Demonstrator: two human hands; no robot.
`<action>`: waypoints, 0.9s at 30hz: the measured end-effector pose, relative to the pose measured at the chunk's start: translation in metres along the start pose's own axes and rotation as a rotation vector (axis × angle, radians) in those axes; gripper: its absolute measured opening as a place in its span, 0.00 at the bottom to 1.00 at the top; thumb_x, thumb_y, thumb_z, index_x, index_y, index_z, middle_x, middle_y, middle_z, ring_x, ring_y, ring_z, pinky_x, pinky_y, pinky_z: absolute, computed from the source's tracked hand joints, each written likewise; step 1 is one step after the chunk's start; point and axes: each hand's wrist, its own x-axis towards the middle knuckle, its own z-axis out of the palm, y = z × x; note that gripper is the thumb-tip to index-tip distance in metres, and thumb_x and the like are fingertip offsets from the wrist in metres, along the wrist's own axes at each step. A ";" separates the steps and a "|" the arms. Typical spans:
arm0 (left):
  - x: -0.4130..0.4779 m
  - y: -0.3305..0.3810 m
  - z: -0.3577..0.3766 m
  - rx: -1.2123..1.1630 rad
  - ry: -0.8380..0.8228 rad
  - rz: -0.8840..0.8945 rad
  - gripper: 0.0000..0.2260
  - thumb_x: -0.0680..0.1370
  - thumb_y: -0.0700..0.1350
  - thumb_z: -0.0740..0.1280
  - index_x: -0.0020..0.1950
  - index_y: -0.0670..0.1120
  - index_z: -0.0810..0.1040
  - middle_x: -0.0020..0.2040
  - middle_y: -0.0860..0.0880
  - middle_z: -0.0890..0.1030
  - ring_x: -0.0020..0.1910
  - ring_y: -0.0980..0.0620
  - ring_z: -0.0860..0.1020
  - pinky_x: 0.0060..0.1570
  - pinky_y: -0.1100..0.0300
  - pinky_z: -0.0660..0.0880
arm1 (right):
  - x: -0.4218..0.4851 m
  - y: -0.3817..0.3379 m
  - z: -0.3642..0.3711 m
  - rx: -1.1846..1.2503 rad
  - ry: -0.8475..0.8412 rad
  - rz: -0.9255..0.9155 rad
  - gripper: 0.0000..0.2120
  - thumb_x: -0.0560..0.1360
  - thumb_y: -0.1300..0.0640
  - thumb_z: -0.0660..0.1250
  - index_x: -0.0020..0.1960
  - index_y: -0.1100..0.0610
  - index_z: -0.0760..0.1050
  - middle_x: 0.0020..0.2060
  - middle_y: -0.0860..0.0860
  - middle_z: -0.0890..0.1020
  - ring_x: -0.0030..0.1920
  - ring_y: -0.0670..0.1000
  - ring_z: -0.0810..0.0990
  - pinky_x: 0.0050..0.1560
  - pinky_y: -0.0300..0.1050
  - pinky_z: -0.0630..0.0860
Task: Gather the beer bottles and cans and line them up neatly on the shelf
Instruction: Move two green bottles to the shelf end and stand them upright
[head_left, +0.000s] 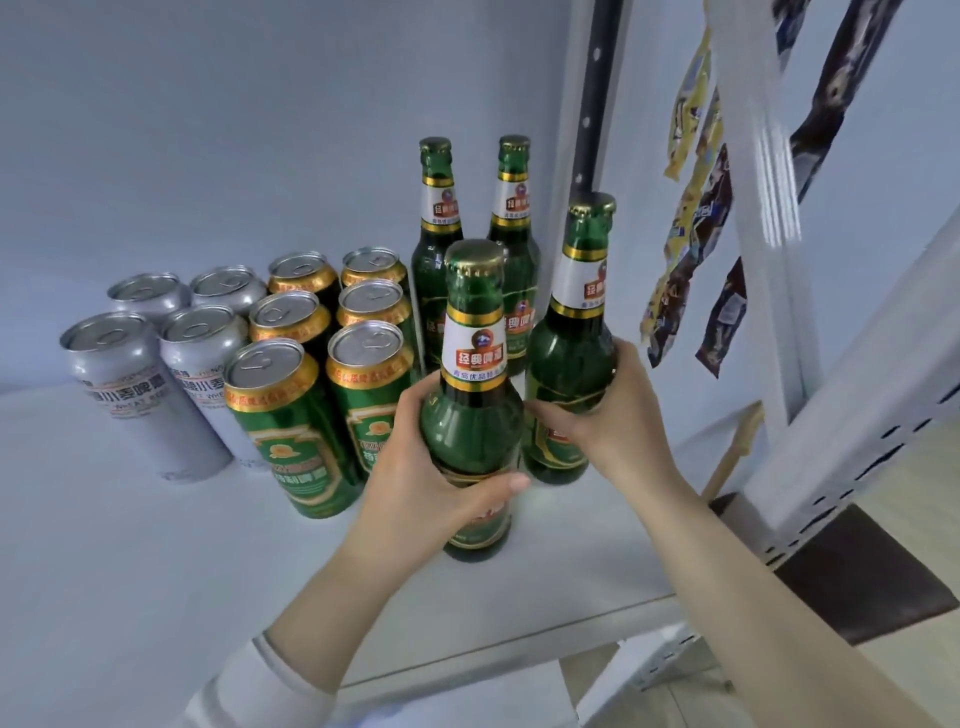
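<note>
Several green glass beer bottles stand on the white shelf (130, 545). My left hand (415, 467) grips the nearest bottle (470, 415) around its body, its base on the shelf near the front edge. My right hand (608, 415) grips the bottle beside it (566, 343) on the right. Two more bottles (436, 260) (511, 228) stand upright behind them by the back wall. To the left, green cans (291, 431) stand in two rows running front to back, and silver cans (130, 384) stand in rows further left.
The shelf's white upright post (763, 234) and perforated side rail (857, 467) rise at the right. Snack packets (691, 218) hang beyond the post. A dark brown surface (852, 577) lies below at the right. Bare shelf surface stretches in front of the cans.
</note>
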 end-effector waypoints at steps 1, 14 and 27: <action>0.000 0.006 -0.006 0.018 -0.008 0.015 0.43 0.54 0.62 0.75 0.64 0.59 0.59 0.54 0.71 0.69 0.51 0.83 0.67 0.45 0.85 0.65 | -0.001 0.002 0.001 0.018 0.000 -0.003 0.42 0.57 0.46 0.78 0.65 0.53 0.64 0.60 0.51 0.75 0.61 0.51 0.75 0.60 0.54 0.74; 0.060 0.098 -0.059 0.312 -0.223 0.104 0.09 0.68 0.49 0.72 0.47 0.56 0.77 0.47 0.56 0.84 0.48 0.60 0.81 0.53 0.59 0.77 | -0.030 0.056 0.014 0.242 0.021 0.057 0.30 0.65 0.65 0.75 0.60 0.46 0.67 0.52 0.41 0.73 0.53 0.33 0.75 0.54 0.32 0.72; 0.120 0.078 -0.050 0.340 -0.081 0.157 0.14 0.71 0.46 0.71 0.54 0.42 0.77 0.52 0.44 0.82 0.52 0.47 0.80 0.56 0.46 0.76 | 0.009 0.052 0.035 0.279 0.021 0.109 0.32 0.65 0.65 0.75 0.65 0.55 0.69 0.56 0.49 0.73 0.54 0.46 0.74 0.51 0.38 0.72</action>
